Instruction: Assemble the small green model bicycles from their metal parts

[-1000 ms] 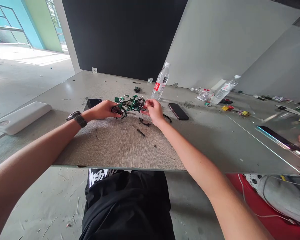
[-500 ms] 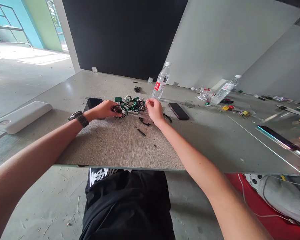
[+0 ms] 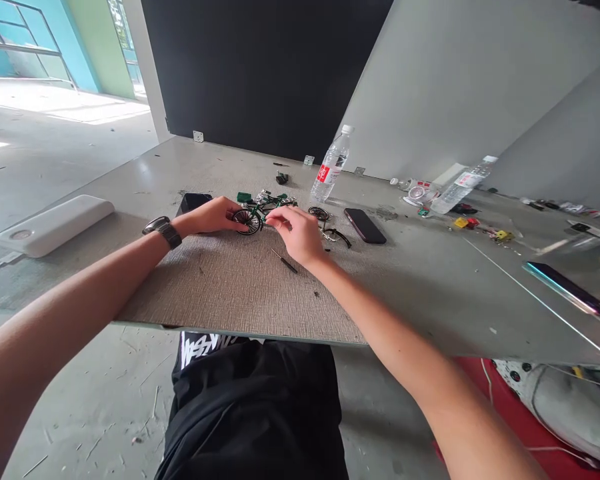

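A small green model bicycle (image 3: 256, 215) stands on the table mat. My left hand (image 3: 217, 215), with a dark watch on the wrist, grips its black spoked wheel at the left end. My right hand (image 3: 296, 230) reaches over the middle of the frame with fingers pinched together; what they hold, if anything, is hidden. Right of this hand lie a loose spoked wheel (image 3: 319, 213) and a curved black part (image 3: 338, 235). A small screwdriver (image 3: 285, 261) rests on the mat nearer to me.
A plastic bottle (image 3: 332, 165) stands behind the bicycle, and a phone (image 3: 365, 225) lies to the right. Far left is a long white device (image 3: 55, 223). More bottles, such as a tilted one (image 3: 463, 187), and small coloured parts cover the right side. Another phone (image 3: 570, 290) lies far right.
My right hand has moved left and slightly nearer, from the bicycle's right end to its middle, uncovering the spoked wheel there. My left hand stays on the left wheel. The view has shifted slightly.
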A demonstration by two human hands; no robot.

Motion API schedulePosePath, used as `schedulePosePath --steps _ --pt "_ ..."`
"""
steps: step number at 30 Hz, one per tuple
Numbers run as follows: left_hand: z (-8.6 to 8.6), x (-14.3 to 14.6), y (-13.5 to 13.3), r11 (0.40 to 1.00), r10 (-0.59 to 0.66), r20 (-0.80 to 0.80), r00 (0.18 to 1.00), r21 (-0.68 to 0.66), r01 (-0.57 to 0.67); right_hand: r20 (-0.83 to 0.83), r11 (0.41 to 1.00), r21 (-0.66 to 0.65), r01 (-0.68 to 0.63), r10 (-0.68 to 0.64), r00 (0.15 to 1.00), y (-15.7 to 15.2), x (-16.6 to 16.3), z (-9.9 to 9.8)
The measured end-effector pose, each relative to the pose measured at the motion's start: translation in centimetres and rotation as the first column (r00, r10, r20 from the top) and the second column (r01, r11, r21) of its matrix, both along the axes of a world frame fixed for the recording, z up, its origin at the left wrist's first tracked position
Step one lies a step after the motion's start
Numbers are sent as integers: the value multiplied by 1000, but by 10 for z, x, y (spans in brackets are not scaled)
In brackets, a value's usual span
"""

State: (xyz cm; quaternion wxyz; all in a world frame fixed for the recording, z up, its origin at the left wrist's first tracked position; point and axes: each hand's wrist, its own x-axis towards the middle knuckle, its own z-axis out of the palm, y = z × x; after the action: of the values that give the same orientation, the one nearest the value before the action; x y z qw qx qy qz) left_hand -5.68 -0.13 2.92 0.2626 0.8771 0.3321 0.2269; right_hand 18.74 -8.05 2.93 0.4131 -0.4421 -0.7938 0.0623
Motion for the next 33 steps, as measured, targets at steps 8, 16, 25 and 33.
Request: schedulePosePath --steps 8,16,25,33 --pt "3 0 0 998 -19 7 1000 -52 19 211 992 123 33 -58 976 8 -14 -11" --pt "1 -2 3 999 -12 -6 1000 -44 12 317 993 115 21 -57 947 5 -20 -12" --pt "1 -2 3 999 -34 0 999 -43 34 370 989 141 52 -101 924 8 -24 -15" --pt "0 -2 4 1000 -21 -14 1000 -9 21 426 983 156 98 -156 891 4 -28 -13"
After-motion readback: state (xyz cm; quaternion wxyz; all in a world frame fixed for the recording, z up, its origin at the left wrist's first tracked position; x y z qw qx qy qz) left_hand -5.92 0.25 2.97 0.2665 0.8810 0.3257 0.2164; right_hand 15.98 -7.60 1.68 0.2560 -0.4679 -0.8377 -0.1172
